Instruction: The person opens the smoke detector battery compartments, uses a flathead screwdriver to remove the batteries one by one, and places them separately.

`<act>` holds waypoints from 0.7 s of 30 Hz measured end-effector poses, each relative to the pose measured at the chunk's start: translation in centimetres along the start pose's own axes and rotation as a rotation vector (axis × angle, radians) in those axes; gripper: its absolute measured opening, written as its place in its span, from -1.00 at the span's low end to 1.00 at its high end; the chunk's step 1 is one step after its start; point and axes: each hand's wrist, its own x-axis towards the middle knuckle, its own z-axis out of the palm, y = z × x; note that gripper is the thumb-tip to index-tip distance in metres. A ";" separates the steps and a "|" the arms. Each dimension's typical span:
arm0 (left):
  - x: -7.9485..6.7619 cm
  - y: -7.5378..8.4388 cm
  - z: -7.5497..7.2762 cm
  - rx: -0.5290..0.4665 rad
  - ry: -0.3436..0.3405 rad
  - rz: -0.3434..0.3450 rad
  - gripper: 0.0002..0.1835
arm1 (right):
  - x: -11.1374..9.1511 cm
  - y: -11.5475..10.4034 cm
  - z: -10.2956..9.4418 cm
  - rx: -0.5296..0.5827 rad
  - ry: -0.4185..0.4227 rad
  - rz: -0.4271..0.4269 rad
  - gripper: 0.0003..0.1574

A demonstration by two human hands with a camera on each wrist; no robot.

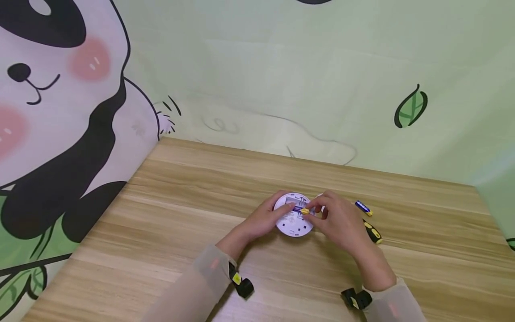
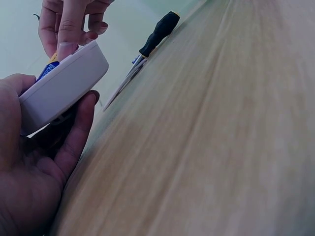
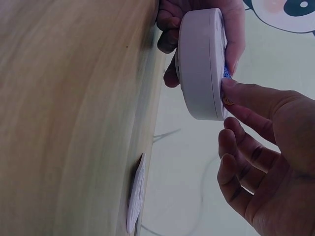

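A round white device has its underside facing up, with a battery compartment showing. My left hand grips it from the left, thumb over the top near the compartment and fingers below, as the left wrist view shows. A blue and yellow battery lies tilted at the compartment; its yellow end sticks out. Thumb and forefinger of my right hand pinch that end, while the other fingers curl loosely beside the device. In the right wrist view most of the battery is hidden by the fingers and the device's rim.
Another blue and yellow battery lies on the wooden table, right of my right hand. Near it is a screwdriver with a black and yellow handle. The right wrist view shows a thin white piece on the table. A printed cloth backdrop stands behind.
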 end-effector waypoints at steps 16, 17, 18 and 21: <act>0.1 -0.2 0.0 -0.029 -0.002 -0.005 -0.52 | 0.1 0.3 0.1 0.018 0.026 -0.004 -0.78; 0.1 -0.2 0.0 -0.030 -0.002 -0.004 -0.52 | 0.1 0.3 0.1 0.017 0.029 -0.007 -0.78; 0.1 -0.2 0.0 -0.033 -0.002 -0.005 -0.52 | 0.1 0.3 0.1 0.018 0.034 -0.010 -0.79; 0.2 -0.2 0.1 -0.034 0.001 -0.003 -0.53 | 0.1 0.4 0.0 0.016 0.045 -0.018 -0.80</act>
